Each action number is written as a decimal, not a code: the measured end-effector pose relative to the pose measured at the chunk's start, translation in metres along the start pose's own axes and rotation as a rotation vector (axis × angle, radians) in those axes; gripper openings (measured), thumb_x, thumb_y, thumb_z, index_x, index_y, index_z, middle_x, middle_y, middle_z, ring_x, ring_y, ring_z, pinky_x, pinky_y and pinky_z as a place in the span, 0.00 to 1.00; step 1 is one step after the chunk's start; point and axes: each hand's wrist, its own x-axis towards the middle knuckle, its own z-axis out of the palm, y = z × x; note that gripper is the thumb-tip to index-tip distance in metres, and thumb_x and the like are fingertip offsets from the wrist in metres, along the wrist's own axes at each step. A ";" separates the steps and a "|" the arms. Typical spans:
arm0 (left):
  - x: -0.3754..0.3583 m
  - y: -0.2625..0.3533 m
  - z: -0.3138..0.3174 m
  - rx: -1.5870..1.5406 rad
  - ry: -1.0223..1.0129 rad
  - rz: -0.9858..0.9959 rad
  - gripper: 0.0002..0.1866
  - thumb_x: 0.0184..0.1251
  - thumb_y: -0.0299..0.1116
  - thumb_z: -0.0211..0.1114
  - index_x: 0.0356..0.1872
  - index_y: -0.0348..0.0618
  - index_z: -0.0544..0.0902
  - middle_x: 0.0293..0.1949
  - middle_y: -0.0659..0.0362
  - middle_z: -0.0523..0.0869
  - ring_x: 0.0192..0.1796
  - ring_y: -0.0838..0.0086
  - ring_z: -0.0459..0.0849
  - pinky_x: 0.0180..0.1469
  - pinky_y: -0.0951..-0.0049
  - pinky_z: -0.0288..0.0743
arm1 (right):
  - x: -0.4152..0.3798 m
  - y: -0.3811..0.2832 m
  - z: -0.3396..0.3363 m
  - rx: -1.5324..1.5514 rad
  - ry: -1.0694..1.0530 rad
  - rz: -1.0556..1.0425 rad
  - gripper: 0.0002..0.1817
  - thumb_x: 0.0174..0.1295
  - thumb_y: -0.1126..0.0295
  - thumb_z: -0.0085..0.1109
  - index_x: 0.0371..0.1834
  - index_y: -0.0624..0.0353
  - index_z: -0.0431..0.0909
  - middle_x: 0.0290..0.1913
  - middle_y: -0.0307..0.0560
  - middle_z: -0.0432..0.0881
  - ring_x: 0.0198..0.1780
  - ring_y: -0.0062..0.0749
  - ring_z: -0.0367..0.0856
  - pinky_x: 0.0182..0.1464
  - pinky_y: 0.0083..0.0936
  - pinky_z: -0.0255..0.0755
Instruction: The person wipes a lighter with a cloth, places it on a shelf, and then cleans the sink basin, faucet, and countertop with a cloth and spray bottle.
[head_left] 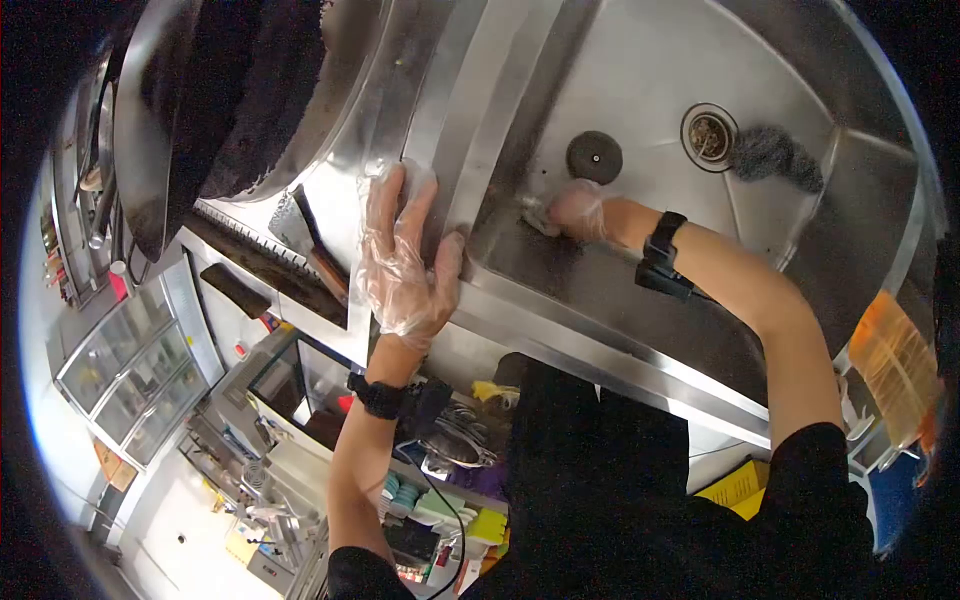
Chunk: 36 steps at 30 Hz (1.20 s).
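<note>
My left hand (405,255), in a clear plastic glove, rests on the steel counter edge beside the sink, its fingers stretched and apart. Inside the steel sink (640,60), my right hand (578,211), also gloved, is closed on a small greyish scrubber (541,214) against the near side of the basin. Just above that hand lies a round dark stopper (594,157). Farther right, the drain (708,137) holds food bits, with a dark grey mesh clump (775,158) beside it.
A large dark wok (230,100) stands at the upper left. A cleaver (292,222) with a wooden handle lies by my left hand. An orange and yellow plastic item (893,370) hangs at the far right. Shelves with goods (440,520) are below.
</note>
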 end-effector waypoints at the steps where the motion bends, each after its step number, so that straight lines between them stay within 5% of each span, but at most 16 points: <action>1: 0.000 0.000 0.000 -0.006 0.000 -0.003 0.28 0.57 0.29 0.65 0.62 0.43 0.74 0.68 0.45 0.67 0.71 0.43 0.62 0.71 0.48 0.57 | 0.001 0.003 0.008 -0.184 -0.040 0.112 0.16 0.47 0.74 0.62 0.42 0.56 0.81 0.35 0.53 0.84 0.40 0.51 0.83 0.39 0.42 0.79; 3: -0.001 0.000 -0.003 -0.001 -0.009 0.013 0.28 0.57 0.28 0.65 0.62 0.43 0.74 0.68 0.45 0.67 0.71 0.42 0.61 0.71 0.47 0.56 | -0.003 -0.018 -0.006 -0.354 -0.086 0.224 0.15 0.46 0.74 0.62 0.41 0.57 0.82 0.34 0.53 0.83 0.39 0.51 0.83 0.39 0.42 0.79; 6: -0.004 0.006 -0.008 -0.001 -0.003 0.036 0.28 0.57 0.27 0.64 0.62 0.43 0.73 0.69 0.46 0.67 0.72 0.42 0.60 0.72 0.46 0.54 | -0.026 -0.112 -0.080 -0.176 0.177 0.067 0.14 0.46 0.74 0.60 0.39 0.58 0.82 0.33 0.54 0.83 0.38 0.52 0.83 0.37 0.42 0.78; 9: -0.006 0.011 -0.008 -0.036 0.005 0.036 0.27 0.58 0.25 0.62 0.62 0.43 0.73 0.70 0.47 0.66 0.73 0.42 0.58 0.73 0.44 0.51 | -0.033 -0.141 -0.093 -0.133 0.188 0.018 0.12 0.47 0.74 0.59 0.37 0.59 0.81 0.32 0.53 0.82 0.36 0.52 0.83 0.36 0.42 0.78; 12: 0.000 0.013 -0.004 -0.040 0.006 0.039 0.26 0.60 0.24 0.60 0.62 0.42 0.73 0.70 0.47 0.67 0.73 0.43 0.57 0.73 0.45 0.49 | -0.027 -0.128 -0.080 -0.177 0.249 -0.058 0.14 0.51 0.73 0.55 0.42 0.57 0.80 0.33 0.51 0.83 0.34 0.49 0.83 0.35 0.41 0.78; 13: 0.003 0.013 -0.001 -0.046 0.015 0.018 0.25 0.60 0.24 0.59 0.62 0.41 0.73 0.69 0.47 0.67 0.74 0.43 0.57 0.74 0.46 0.49 | -0.015 -0.114 -0.069 -0.298 0.072 0.044 0.16 0.51 0.72 0.56 0.45 0.56 0.80 0.34 0.50 0.84 0.35 0.49 0.84 0.36 0.42 0.78; 16: 0.007 0.014 0.007 -0.036 0.030 0.000 0.24 0.62 0.24 0.58 0.61 0.41 0.73 0.69 0.47 0.67 0.74 0.43 0.57 0.74 0.46 0.49 | 0.000 -0.042 -0.021 -0.277 0.430 -0.028 0.16 0.53 0.70 0.57 0.46 0.56 0.81 0.35 0.48 0.85 0.34 0.48 0.84 0.38 0.45 0.78; 19: 0.005 0.013 0.011 -0.031 0.049 -0.002 0.22 0.63 0.24 0.57 0.60 0.40 0.73 0.69 0.47 0.67 0.73 0.43 0.57 0.73 0.47 0.50 | 0.019 -0.004 -0.018 0.391 0.100 0.049 0.10 0.55 0.67 0.59 0.38 0.58 0.84 0.36 0.50 0.85 0.39 0.48 0.84 0.42 0.45 0.78; 20: 0.005 0.012 0.011 -0.038 0.062 -0.002 0.22 0.63 0.25 0.57 0.60 0.40 0.74 0.69 0.47 0.68 0.73 0.43 0.58 0.73 0.47 0.50 | 0.035 -0.039 -0.049 0.197 -0.088 0.357 0.10 0.56 0.66 0.59 0.37 0.58 0.84 0.37 0.51 0.85 0.42 0.48 0.84 0.45 0.43 0.78; 22: 0.005 0.012 0.012 -0.054 0.069 -0.006 0.22 0.63 0.25 0.57 0.60 0.40 0.74 0.68 0.47 0.69 0.73 0.43 0.59 0.73 0.47 0.51 | 0.045 -0.045 -0.045 -0.007 -0.276 0.655 0.11 0.56 0.65 0.59 0.36 0.59 0.84 0.38 0.51 0.85 0.46 0.48 0.83 0.47 0.41 0.78; 26: 0.005 0.011 0.011 -0.067 0.077 0.007 0.21 0.64 0.26 0.57 0.60 0.40 0.74 0.67 0.47 0.70 0.72 0.43 0.61 0.72 0.47 0.53 | 0.023 -0.099 -0.076 -0.212 0.066 0.235 0.10 0.54 0.66 0.60 0.36 0.58 0.83 0.36 0.51 0.84 0.40 0.49 0.83 0.43 0.42 0.79; 30: 0.003 0.009 0.011 -0.054 0.084 0.010 0.21 0.65 0.28 0.56 0.60 0.39 0.74 0.66 0.46 0.71 0.72 0.43 0.61 0.72 0.47 0.53 | 0.002 -0.174 -0.123 -0.241 0.139 0.027 0.13 0.57 0.69 0.54 0.45 0.57 0.77 0.34 0.50 0.83 0.35 0.48 0.83 0.39 0.42 0.80; 32: 0.004 0.008 0.012 -0.036 0.097 0.020 0.20 0.73 0.37 0.50 0.59 0.37 0.74 0.65 0.43 0.72 0.71 0.46 0.63 0.73 0.51 0.53 | -0.009 -0.168 -0.125 0.339 0.370 -0.003 0.13 0.58 0.67 0.53 0.46 0.57 0.77 0.32 0.50 0.83 0.35 0.47 0.84 0.40 0.41 0.80; 35: 0.004 0.010 0.010 -0.075 0.091 0.015 0.20 0.67 0.29 0.53 0.59 0.38 0.74 0.65 0.46 0.72 0.71 0.43 0.62 0.72 0.47 0.53 | 0.014 -0.102 -0.058 0.332 0.267 -0.121 0.14 0.57 0.69 0.54 0.46 0.56 0.78 0.35 0.52 0.84 0.38 0.47 0.84 0.41 0.42 0.80; 36: 0.004 0.010 0.009 -0.070 0.090 0.018 0.20 0.67 0.29 0.53 0.59 0.38 0.74 0.65 0.46 0.72 0.71 0.43 0.62 0.72 0.47 0.53 | 0.026 -0.071 -0.027 -0.025 0.122 -0.069 0.14 0.56 0.70 0.54 0.47 0.56 0.78 0.37 0.52 0.84 0.40 0.48 0.84 0.42 0.42 0.80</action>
